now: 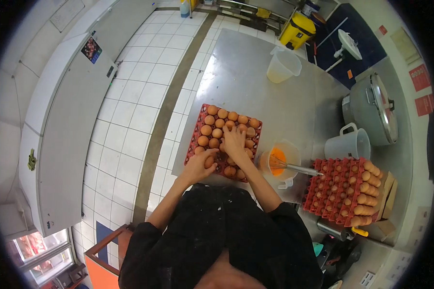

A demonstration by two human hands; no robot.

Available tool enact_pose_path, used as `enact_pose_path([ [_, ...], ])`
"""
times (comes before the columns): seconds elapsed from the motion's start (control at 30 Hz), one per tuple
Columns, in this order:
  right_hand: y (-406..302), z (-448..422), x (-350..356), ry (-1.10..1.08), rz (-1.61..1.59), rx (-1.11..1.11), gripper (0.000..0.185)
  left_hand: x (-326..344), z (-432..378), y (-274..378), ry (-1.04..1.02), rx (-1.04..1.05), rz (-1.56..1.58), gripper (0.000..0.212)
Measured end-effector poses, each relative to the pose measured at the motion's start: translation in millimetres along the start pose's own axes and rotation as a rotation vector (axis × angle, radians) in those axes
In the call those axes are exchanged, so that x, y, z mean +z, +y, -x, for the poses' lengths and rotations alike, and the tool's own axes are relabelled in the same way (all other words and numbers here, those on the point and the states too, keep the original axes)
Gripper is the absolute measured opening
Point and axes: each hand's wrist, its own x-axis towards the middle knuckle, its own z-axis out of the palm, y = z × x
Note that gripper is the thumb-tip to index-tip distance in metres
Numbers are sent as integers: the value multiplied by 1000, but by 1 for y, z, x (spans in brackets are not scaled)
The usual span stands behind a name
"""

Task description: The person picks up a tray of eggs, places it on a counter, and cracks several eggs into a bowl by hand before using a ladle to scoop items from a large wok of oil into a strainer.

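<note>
A red egg tray (188,153) holding rows of brown eggs (212,110) lies on the steel table in front of me. My left hand (195,168) is at the tray's near left, its thumb and fingers curled around a brown egg (209,162). Farther in, my right hand (234,141) reaches over the tray with its fingertips down among the eggs; whether it grips one is hidden. Several pieces along the tray's right side look like opened eggshells (250,132). Right of the tray, a translucent pitcher (293,155) contains orange-yellow liquid egg (277,157) and a metal whisk (299,168).
Stacked red trays of eggs (332,191) stand at the right, beside a white jug (347,144) and a large lidded metal pot (369,108). Another translucent pitcher (284,67) is on the far part of the steel table (238,79). White chest freezers (72,119) line the left.
</note>
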Motion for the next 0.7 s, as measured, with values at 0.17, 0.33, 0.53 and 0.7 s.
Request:
enact_pose_path([
  [0.17, -3, 2, -25, 10, -119, 25, 55, -12, -12, 23, -97, -65, 14, 42],
  [0.33, 19, 25, -62, 137, -1077, 135, 37, -9, -33, 13, 50, -83, 234, 43],
  [0.53, 38, 87, -127, 226, -2251, 335, 39, -12, -64, 113, 175, 384, 178, 45],
  [0.7, 48, 123, -154, 424, -2307, 311, 38, 70, -84, 130, 423, 754, 147, 48],
])
